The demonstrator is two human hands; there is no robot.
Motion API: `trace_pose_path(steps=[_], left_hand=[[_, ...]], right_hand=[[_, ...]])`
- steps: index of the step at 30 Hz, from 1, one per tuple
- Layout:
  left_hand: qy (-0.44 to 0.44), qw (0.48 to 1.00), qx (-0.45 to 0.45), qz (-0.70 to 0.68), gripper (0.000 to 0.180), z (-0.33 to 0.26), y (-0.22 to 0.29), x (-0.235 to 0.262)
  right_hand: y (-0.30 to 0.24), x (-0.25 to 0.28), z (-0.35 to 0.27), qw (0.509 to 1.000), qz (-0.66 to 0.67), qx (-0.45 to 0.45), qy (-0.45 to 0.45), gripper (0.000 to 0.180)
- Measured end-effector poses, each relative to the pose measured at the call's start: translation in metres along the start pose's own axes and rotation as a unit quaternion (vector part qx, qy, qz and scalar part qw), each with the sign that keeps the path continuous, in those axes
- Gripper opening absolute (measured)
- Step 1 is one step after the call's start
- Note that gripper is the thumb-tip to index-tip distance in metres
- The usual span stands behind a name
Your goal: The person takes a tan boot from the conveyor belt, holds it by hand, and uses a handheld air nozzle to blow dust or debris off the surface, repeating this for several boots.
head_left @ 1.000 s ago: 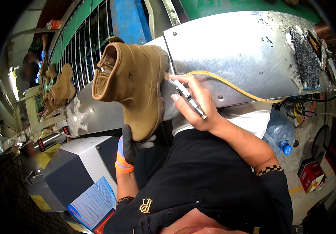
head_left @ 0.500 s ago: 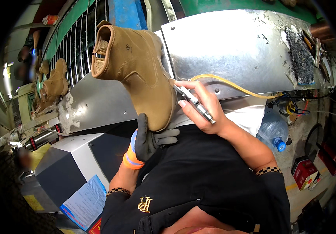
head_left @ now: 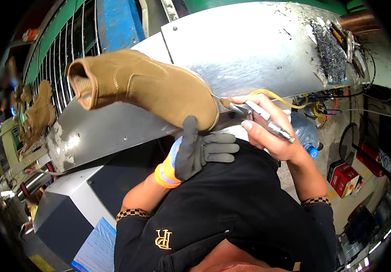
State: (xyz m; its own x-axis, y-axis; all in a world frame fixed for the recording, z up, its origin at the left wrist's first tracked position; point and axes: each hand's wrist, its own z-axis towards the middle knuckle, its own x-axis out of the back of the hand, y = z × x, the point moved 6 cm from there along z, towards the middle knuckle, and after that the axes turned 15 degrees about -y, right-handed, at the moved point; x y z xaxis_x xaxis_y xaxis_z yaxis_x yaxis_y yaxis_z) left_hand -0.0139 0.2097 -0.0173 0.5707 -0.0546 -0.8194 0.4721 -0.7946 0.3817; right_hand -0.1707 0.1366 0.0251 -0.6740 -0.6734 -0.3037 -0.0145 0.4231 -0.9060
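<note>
A tan ankle boot (head_left: pixel 154 86) lies on its side over the metal bench, toe toward me and its opening at the far left. My left hand (head_left: pixel 200 147), in a grey-black glove with an orange cuff, is at the toe; its thumb touches the toe edge while the fingers stretch out flat, apart from the boot. In my bare right hand (head_left: pixel 272 129) is a slim silver metal trigger gun (head_left: pixel 261 117), fingers wrapped round it. The gun's narrow tip meets the sole edge at the toe. The sole is mostly hidden from this side.
A shiny metal bench top (head_left: pixel 231 45) spans the far side, with a glue-crusted black pad (head_left: pixel 329 54) at right. A yellow hose (head_left: pixel 277 96) runs along its edge. More boots (head_left: pixel 39 111) stand by the wire rack at left. A water bottle (head_left: pixel 305 131) is at right.
The boot has turned, its shaft swinging left and its toe moving right. My right hand has moved right with the gun. My left hand has shifted right and its fingers have straightened.
</note>
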Motion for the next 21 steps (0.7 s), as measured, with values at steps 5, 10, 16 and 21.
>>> trace_pose_path(steps=[5,10,16,21], left_hand=[[-0.044,0.999,0.014,-0.007,0.102,0.034,0.003,-0.011],[-0.124,0.992,0.006,-0.006,0.100,0.062,0.020,-0.029],[-0.131,0.989,-0.054,0.053,0.093,0.079,0.034,-0.032],[-0.064,0.986,-0.074,0.139,0.086,0.084,0.030,-0.010]], right_hand=[[-0.028,0.017,-0.005,0.999,0.031,-0.013,0.021,0.034],[-0.035,0.018,-0.011,0.996,-0.017,-0.017,0.091,0.034],[-0.004,0.010,-0.021,0.974,-0.116,0.055,0.188,0.041],[0.014,-0.011,-0.016,0.903,-0.303,0.203,0.227,0.047]])
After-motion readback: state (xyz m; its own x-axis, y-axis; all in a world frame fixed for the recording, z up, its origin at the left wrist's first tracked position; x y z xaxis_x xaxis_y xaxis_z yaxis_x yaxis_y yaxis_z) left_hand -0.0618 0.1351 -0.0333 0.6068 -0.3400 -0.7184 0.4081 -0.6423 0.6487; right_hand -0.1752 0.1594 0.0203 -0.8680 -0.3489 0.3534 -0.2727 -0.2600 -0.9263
